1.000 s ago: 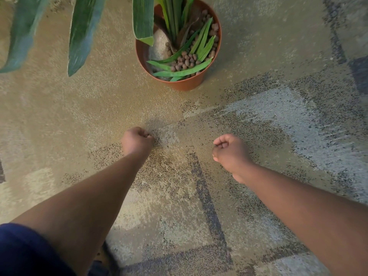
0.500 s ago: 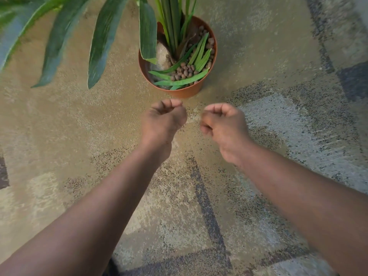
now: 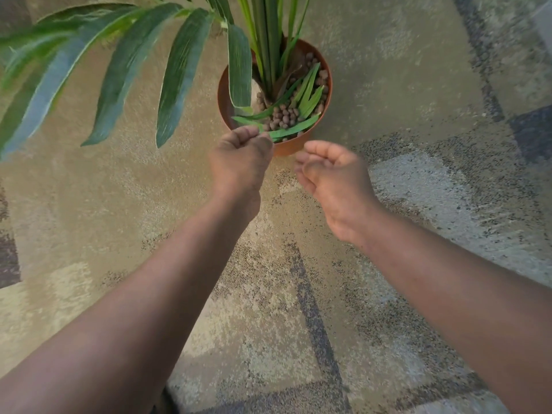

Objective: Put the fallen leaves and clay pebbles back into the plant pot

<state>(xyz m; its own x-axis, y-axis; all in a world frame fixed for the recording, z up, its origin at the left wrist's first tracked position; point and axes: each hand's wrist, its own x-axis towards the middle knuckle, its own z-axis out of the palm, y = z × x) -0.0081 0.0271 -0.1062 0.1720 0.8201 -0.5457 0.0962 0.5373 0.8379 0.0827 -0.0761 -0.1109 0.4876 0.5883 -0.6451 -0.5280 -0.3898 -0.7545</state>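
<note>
Your patterned carpet fills the view as before, but the plant pot now sits nearer your hands than it did a second ago, and the long fronds of the plant reach further across the upper left. Both of your forearms have pushed forward from the bare floor toward the pot's near rim. Your left hand has risen to that rim; its fingers are curled closed with the tips bunched together right at the edge, beside a loose green leaf, and you cannot tell whether anything is pinched between them. Your right hand, a fist earlier, has loosened into a half-open cup, palm turned inward, just short of the pot. The fallen leaves and clay pebbles lie inside the pot. No writing or label shows anywhere.
</note>
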